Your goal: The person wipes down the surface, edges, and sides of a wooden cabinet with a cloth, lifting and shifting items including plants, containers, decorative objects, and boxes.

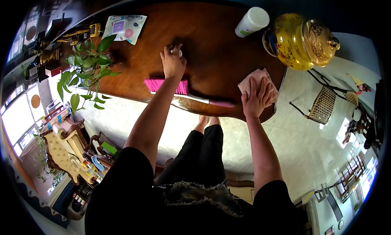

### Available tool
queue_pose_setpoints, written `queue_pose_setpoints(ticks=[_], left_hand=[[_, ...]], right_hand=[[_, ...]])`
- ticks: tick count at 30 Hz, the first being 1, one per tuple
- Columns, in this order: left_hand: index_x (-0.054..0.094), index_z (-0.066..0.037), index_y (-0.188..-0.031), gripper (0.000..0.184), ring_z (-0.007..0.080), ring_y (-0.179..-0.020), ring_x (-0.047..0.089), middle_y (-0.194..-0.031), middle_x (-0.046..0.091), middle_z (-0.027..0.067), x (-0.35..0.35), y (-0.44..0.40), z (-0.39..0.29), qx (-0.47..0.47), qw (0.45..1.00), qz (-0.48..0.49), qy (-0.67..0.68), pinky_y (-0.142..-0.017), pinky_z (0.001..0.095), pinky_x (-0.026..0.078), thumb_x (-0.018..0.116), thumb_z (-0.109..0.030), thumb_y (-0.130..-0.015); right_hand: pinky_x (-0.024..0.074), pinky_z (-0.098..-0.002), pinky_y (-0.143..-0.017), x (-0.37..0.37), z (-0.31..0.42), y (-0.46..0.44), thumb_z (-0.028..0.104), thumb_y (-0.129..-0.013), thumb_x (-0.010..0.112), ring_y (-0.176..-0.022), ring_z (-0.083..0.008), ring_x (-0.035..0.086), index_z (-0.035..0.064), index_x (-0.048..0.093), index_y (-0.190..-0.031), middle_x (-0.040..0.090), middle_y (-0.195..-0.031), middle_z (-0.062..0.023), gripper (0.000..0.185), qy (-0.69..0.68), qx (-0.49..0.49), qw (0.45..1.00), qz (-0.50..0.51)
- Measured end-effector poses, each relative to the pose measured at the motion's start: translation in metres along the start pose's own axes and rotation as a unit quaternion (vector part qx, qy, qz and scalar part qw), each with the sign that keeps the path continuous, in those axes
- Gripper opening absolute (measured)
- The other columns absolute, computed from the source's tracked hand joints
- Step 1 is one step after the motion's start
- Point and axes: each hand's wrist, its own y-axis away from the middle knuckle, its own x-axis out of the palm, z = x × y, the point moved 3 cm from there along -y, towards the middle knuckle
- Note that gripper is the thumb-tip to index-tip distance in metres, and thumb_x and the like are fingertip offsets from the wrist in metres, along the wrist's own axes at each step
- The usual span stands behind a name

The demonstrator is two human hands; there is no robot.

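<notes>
In the head view, I inspect the writing first. On the tabletop (203, 55), the packet (125, 28) carries a purple label panel and a pink round mark; its print is too small for me to read. The white canister (252, 22) shows green and purplish print near its lower end, also illegible to me. I can make out no brand name on either.

The cloth (261, 86) is pale pink, soft-looking and rumpled, with folds raised along its right side. It lies at the near right part of the tabletop, close to the edge. My right hand (255, 97) presses on it from above, fingers extended and spread, palm down; they are not closed around it.

My left hand (174, 65) is near the middle of the tabletop, fingers bent around a small white object (176, 52). The fingers hide most of that object, so I cannot identify it.

The brush (178, 86) has bright pink bristles and a white handle turning pink toward its end. It lies along the near edge, passing below my left forearm; I cannot tell whether they touch. The yellow jar (294, 41), patterned and glossy with a gold-toned lid, stands right of the canister. The leafy plant (87, 63) is at the left, near the packet.
</notes>
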Motion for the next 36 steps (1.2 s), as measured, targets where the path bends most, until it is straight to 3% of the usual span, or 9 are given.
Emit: queue_pose_setpoints(ticks=[6,12,15,27,28,30,31,32,36], left_hand=[[0.065,-0.012,-0.126,0.048,0.0428,-0.116,0.055,-0.123,0.064,0.0192,-0.001,-0.042,-0.057,-0.005,0.973,-0.065,0.22,-0.102,0.0504,0.046,0.08,-0.012,-0.08],[0.067,-0.009,-0.131,0.042,0.0375,-0.129,0.053,-0.13,0.067,0.0146,0.036,-0.095,-0.134,0.111,0.991,-0.017,0.068,-0.115,0.0495,0.037,0.073,-0.019,-0.091],[0.062,-0.011,-0.139,0.044,0.0312,-0.136,0.05,-0.136,0.064,0.0107,0.043,-0.112,-0.154,0.129,0.976,0.151,-0.083,-0.117,0.0462,0.032,0.056,-0.032,-0.101],[0.052,-0.005,-0.142,0.058,0.0404,-0.13,0.05,-0.136,0.055,0.0229,-0.027,-0.015,-0.039,-0.111,0.922,-0.171,0.33,-0.112,0.0475,0.043,0.075,-0.015,-0.09],[0.058,-0.004,-0.133,0.043,0.032,-0.115,0.061,-0.13,0.059,0.0184,-0.022,0.003,-0.006,-0.193,0.869,-0.207,0.407,-0.102,0.0417,0.051,0.072,-0.015,-0.094],[0.061,-0.001,-0.121,0.026,0.0182,-0.091,0.066,-0.106,0.067,0.0098,0.002,0.041,0.089,-0.321,0.438,-0.262,0.797,-0.082,0.0306,0.056,0.065,-0.011,-0.098],[0.062,0.0,-0.119,0.024,0.0191,-0.09,0.066,-0.097,0.069,0.0098,-0.011,0.055,0.117,-0.282,0.709,-0.358,0.538,-0.08,0.0324,0.056,0.064,-0.01,-0.098],[0.062,0.0,-0.118,0.023,0.0203,-0.088,0.067,-0.095,0.069,0.0106,-0.026,0.069,0.147,-0.315,0.78,-0.36,0.403,-0.08,0.0334,0.056,0.065,-0.01,-0.097],[0.061,-0.001,-0.119,0.029,0.0247,-0.081,0.068,-0.09,0.071,0.0132,-0.046,0.091,0.255,-0.405,0.83,-0.349,0.161,-0.077,0.0371,0.054,0.071,-0.01,-0.094]], right_hand=[[0.0147,-0.0645,-0.124,0.001,0.001,0.002,0.056,-0.1,0.045,-0.155,-0.0426,0.024,0.0359,0.046,-0.156,0.024,-0.171,-0.0091,0.06,0.02,-0.002,1.0,-0.005],[0.0128,-0.0658,-0.124,-0.001,0.003,0.002,0.051,-0.097,0.049,-0.156,-0.0412,0.022,0.0374,0.043,-0.157,0.024,-0.171,-0.0083,0.062,0.043,0.01,0.999,0.02],[0.0114,-0.0711,-0.121,0.004,0.0,0.003,0.048,-0.092,0.055,-0.157,-0.0435,0.019,0.04,0.042,-0.157,0.026,-0.17,-0.0108,0.066,0.057,0.01,0.998,0.028],[0.0176,-0.0652,-0.122,0.001,0.005,0.0,0.061,-0.104,0.03,-0.155,-0.0426,0.025,0.0352,0.048,-0.156,0.029,-0.169,-0.0121,0.06,0.065,-0.023,0.997,-0.041],[0.0175,-0.0659,-0.122,0.001,0.004,0.0,0.061,-0.104,0.03,-0.155,-0.0427,0.024,0.0354,0.046,-0.157,0.029,-0.169,-0.0112,0.061,0.061,-0.023,0.997,-0.043],[0.0184,-0.0662,-0.121,0.0,0.005,0.001,0.061,-0.104,0.029,-0.156,-0.0414,0.024,0.0359,0.045,-0.157,0.029,-0.169,-0.0098,0.061,0.062,-0.017,0.997,-0.038],[0.0184,-0.0662,-0.121,0.001,0.006,0.0,0.061,-0.104,0.029,-0.156,-0.0414,0.024,0.0359,0.045,-0.157,0.029,-0.169,-0.0098,0.061,0.06,-0.019,0.997,-0.04],[0.0186,-0.0659,-0.121,0.001,0.006,0.0,0.061,-0.104,0.029,-0.155,-0.0409,0.024,0.0359,0.046,-0.157,0.029,-0.17,-0.0097,0.061,0.072,-0.018,0.996,-0.04],[0.0172,-0.0655,-0.122,0.0,0.007,0.001,0.058,-0.105,0.029,-0.155,-0.0405,0.024,0.0327,0.047,-0.156,0.028,-0.17,-0.0104,0.06,0.084,-0.023,0.996,-0.032]])
